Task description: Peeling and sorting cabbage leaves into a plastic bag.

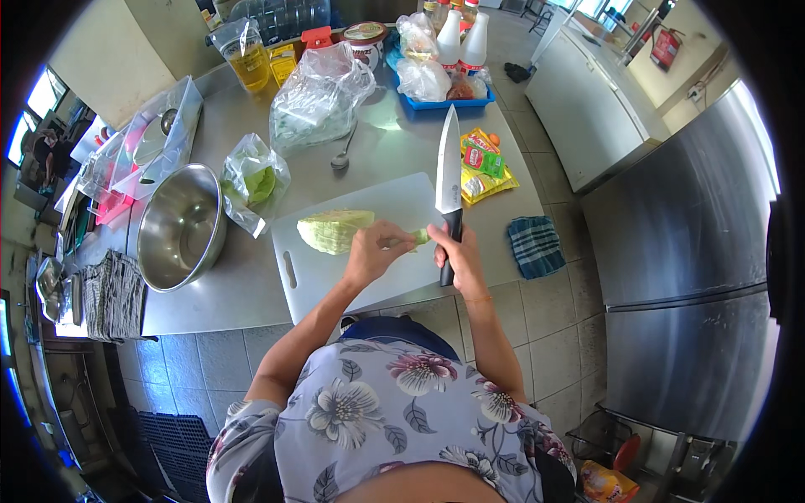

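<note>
A wedge of cabbage (332, 231) rests on the white plastic cutting board (377, 283), just left of my hands. Between the fingertips of my left hand (375, 246) is a small pale-green cabbage piece (420, 236), held above the board. My right hand (462, 254) grips a chef's knife (449, 166) by its black handle, with the blade pointing away from me. The right thumb reaches to the small piece and seems to touch it. Beyond the board's left corner lies a clear plastic bag (255, 179) with cabbage leaves inside.
A steel mixing bowl (182, 229) stands left of the board. Behind are a spoon (340, 160), a filled plastic bag (321, 94) and a blue tray (445, 103) of bottles and bags. Seasoning packets (484, 166) and a folded checked cloth (536, 246) lie near the table's right edge.
</note>
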Demonstrator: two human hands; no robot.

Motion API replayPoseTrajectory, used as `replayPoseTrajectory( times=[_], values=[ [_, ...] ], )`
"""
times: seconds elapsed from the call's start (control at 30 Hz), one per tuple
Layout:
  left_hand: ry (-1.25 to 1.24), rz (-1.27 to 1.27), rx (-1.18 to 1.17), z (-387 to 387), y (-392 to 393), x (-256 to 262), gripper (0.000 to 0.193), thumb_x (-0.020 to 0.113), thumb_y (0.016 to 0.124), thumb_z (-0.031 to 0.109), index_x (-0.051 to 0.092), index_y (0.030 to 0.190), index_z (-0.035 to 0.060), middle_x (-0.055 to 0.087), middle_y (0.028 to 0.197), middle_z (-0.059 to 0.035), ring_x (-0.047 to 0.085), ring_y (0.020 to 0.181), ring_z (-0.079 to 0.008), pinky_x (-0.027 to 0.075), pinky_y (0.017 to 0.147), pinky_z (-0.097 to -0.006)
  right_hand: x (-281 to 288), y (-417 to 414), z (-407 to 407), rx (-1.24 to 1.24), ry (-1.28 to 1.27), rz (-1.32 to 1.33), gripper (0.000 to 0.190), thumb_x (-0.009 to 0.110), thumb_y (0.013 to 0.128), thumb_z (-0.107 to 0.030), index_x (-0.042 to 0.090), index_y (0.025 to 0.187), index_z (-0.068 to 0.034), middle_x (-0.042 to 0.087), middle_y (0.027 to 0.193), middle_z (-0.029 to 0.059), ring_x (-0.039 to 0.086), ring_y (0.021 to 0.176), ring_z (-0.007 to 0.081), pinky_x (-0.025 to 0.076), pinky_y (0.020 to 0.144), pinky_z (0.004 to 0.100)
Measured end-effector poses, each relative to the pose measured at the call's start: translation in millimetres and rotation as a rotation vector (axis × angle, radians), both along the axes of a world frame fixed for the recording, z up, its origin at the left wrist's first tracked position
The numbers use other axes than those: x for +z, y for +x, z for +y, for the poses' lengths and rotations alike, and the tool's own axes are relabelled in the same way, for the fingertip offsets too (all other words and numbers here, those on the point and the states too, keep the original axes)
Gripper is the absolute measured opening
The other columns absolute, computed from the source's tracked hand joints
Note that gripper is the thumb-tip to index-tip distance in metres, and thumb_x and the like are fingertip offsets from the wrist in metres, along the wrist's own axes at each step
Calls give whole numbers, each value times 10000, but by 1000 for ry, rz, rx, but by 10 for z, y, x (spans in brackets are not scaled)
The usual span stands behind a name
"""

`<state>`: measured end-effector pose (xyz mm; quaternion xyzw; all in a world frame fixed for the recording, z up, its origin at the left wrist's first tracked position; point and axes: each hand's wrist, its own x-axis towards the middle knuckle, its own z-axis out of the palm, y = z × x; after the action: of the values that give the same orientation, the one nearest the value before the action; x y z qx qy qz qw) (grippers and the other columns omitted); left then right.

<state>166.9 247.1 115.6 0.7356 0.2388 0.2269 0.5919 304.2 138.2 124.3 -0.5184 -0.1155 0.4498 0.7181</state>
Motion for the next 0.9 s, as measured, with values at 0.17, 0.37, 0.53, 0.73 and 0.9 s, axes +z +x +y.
replayPoseTrajectory(
  times=[0.17, 0.37, 0.53, 0.73, 0.9],
  values=[
    [-39, -74, 46, 19, 12, -123, 221, 669, 780, 8, 603, 990, -7, 619, 860, -57, 549, 713, -59, 460, 631, -205, -90, -18, 21, 26, -49, -230, 300, 697, 709, -20, 420, 816, -56, 595, 703, 82, 463, 431, 72, 356, 382, 227],
    [-343, 64, -218, 91, -7, -77, 195, 605, 846, 93, 559, 1018, 12, 611, 841, -68, 560, 729, -97, 460, 637, -237, -98, 51, 4, 56, 18, -277, 307, 678, 716, 3, 405, 845, -49, 616, 774, 104, 460, 435, 63, 363, 381, 221],
    [-1021, -43, -277, 129, -43, -28, 162, 579, 879, 148, 548, 983, 28, 604, 835, -56, 554, 748, -137, 444, 702, -265, -68, 32, -15, 104, 21, -408, 280, 656, 741, 24, 412, 853, -56, 627, 790, 104, 450, 441, 45, 360, 380, 207],
    [-1050, -59, -334, 149, -38, -122, 220, 632, 860, 194, 556, 998, 39, 596, 840, -45, 557, 770, -134, 443, 713, -267, -51, -1, -3, 137, 104, -571, 274, 662, 740, 18, 430, 864, -58, 644, 796, 81, 480, 511, 41, 381, 435, 194],
    [-796, 22, -253, 175, 36, -228, 185, 645, 844, 162, 619, 953, 15, 599, 797, -38, 565, 736, -129, 461, 673, -270, -45, 15, -24, 84, 65, -664, 265, 678, 741, -29, 441, 858, -50, 640, 755, 66, 531, 579, 82, 424, 506, 238]
  ],
)
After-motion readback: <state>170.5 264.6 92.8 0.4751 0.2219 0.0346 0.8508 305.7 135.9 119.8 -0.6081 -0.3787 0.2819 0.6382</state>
